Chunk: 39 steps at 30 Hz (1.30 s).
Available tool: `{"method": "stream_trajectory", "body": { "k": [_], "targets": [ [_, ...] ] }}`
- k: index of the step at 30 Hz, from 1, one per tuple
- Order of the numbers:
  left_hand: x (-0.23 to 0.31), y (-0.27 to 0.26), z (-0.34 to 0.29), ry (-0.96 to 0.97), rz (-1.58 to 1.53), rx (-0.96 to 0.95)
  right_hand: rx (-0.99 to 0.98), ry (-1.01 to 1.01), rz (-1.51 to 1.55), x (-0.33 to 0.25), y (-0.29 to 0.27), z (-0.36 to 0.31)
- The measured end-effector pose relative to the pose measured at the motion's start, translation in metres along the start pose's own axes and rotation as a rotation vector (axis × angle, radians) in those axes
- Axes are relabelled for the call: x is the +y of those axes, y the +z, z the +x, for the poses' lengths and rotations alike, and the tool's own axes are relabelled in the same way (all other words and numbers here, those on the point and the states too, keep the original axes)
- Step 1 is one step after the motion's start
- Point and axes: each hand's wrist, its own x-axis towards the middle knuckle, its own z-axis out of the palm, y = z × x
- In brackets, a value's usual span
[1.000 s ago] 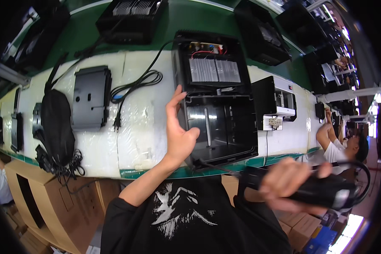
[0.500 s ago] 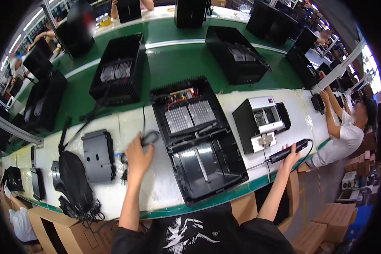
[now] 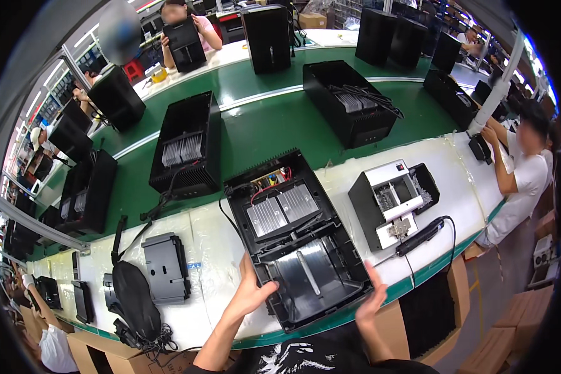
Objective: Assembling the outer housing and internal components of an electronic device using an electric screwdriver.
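Note:
In front of me lies a long black casing (image 3: 315,280), its upper part holding ribbed silver heat sinks (image 3: 282,209) and a small board with red wires. My left hand (image 3: 250,292) grips its left edge, thumb over the rim and fingers along the side. My right hand (image 3: 371,298) is at the lower right edge, fingers stretched out beside the wall; whether it presses on it I cannot tell. A black electric screwdriver (image 3: 422,234) lies on the table, tip toward the casing, held by neither hand. Behind it stands a silver-and-black screw feeder (image 3: 389,202).
A dark grey plastic panel (image 3: 166,268) and a black bag (image 3: 134,299) with tangled cables lie to the left. Similar black casings (image 3: 184,156) stand on the green conveyor (image 3: 255,131). A co-worker (image 3: 522,149) stands at right, an open carton (image 3: 458,305) below.
My right hand has let go of the screwdriver, which now lies on the table. My left hand has left the black cable and moved right onto the casing. The view has tilted up.

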Motion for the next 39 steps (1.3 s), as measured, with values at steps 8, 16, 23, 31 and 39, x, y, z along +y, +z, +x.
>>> {"method": "stream_trajectory", "body": {
  "k": [8,16,23,31,39],
  "targets": [
    [0.017,-0.014,0.042,-0.374,-0.874,0.123,-0.275,-0.474,0.162,-0.131,0.066,0.084],
    [0.066,-0.018,0.164,-0.155,-1.785,-0.214,-0.370,-0.335,-0.554,-0.142,0.157,0.322],
    [0.106,-0.022,0.290,-0.118,-2.133,-0.225,-0.395,-0.526,-1.629,0.007,0.163,0.413],
    [0.117,-0.015,0.311,-0.263,-2.083,0.064,-0.464,-0.535,-1.514,0.028,0.155,0.428],
    [0.057,0.024,0.288,-0.217,-1.366,-0.243,-0.347,-0.346,-0.974,-0.077,0.141,0.460]
  ]
}}
